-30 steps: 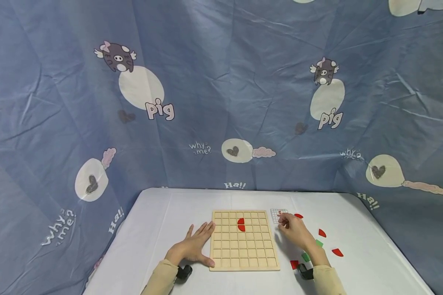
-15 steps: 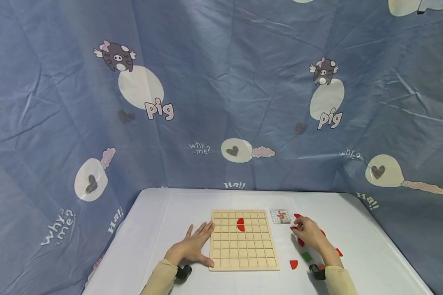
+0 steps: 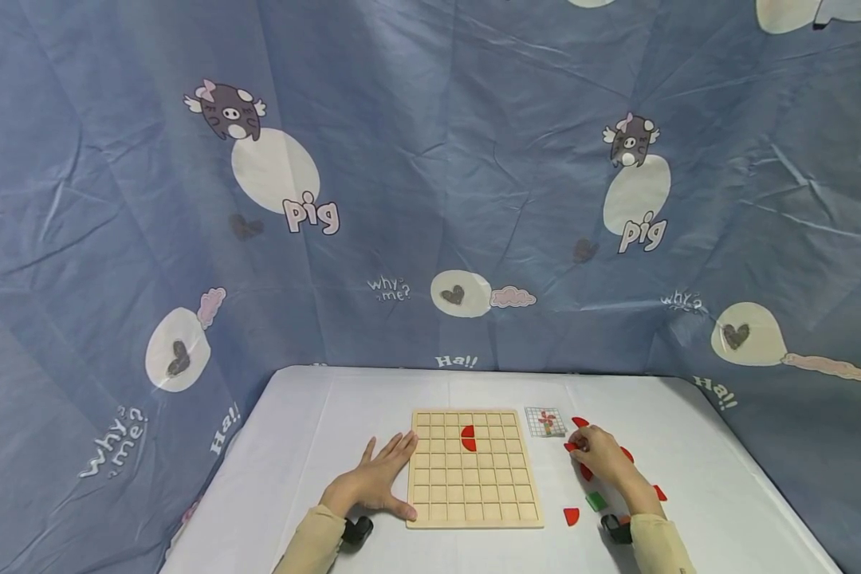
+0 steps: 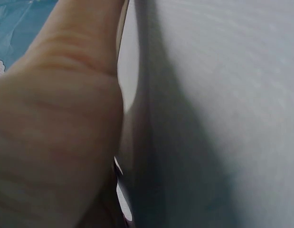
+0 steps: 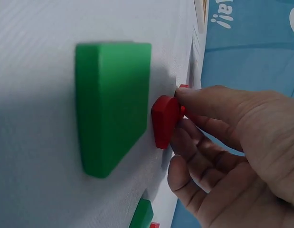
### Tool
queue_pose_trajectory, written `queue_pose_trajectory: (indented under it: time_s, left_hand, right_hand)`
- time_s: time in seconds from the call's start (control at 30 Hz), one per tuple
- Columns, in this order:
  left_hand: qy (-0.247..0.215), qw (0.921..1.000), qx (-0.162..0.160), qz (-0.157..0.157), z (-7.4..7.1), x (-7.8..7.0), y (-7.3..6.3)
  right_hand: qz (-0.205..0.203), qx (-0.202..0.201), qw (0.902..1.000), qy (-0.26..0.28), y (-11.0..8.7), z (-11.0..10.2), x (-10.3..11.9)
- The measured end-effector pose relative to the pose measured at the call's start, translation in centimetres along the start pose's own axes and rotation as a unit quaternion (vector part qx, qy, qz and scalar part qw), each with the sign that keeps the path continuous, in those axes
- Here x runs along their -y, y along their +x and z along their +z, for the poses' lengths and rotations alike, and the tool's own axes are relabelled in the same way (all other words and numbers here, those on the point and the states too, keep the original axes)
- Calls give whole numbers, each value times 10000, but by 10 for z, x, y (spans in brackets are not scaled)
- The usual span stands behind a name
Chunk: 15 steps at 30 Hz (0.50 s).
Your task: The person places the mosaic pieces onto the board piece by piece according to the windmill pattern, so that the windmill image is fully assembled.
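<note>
My left hand (image 3: 375, 480) lies with fingers spread along the left edge of the wooden grid board (image 3: 445, 486). Two red quarter-round pieces (image 3: 469, 445) sit in adjoining cells near the board's top. To the right of the board, my right hand (image 3: 603, 456) is low over the table, thumb and fingers pinching a red piece (image 3: 571, 447). That piece is mostly hidden behind the thumb in the right wrist view. Just below the fingertips there, another red piece (image 5: 165, 121) lies close by, with a green block (image 5: 116, 104) nearer the camera. The left wrist view shows mainly skin and tablecloth.
A pattern card (image 3: 544, 422) with a red flower on a grid lies beyond the board's right edge. Around the right hand are more red pieces (image 3: 571, 516) and a green block (image 3: 596, 501). A blue printed curtain (image 3: 473, 199) hangs behind the white table (image 3: 373, 399).
My right hand has come off the pattern card, moving right and toward me to the loose red pieces, where it now pinches one. The left hand has stayed on the board's edge.
</note>
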<state>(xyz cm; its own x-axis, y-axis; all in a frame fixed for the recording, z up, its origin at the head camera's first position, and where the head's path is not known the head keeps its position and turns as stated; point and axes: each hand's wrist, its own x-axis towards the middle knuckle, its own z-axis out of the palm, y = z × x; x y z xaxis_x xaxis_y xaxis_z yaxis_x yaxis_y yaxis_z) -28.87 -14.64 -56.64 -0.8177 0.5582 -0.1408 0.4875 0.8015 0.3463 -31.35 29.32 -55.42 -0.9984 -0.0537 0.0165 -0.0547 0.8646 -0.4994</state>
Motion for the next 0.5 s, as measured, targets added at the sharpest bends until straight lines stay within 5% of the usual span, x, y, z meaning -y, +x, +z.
queue_pose_trajectory:
  time_s: [0.5]
  left_hand:
    - [-14,10000,23,27,-1,1,-1]
  right_hand:
    - [-160,136,9998,-18,-2,2,11]
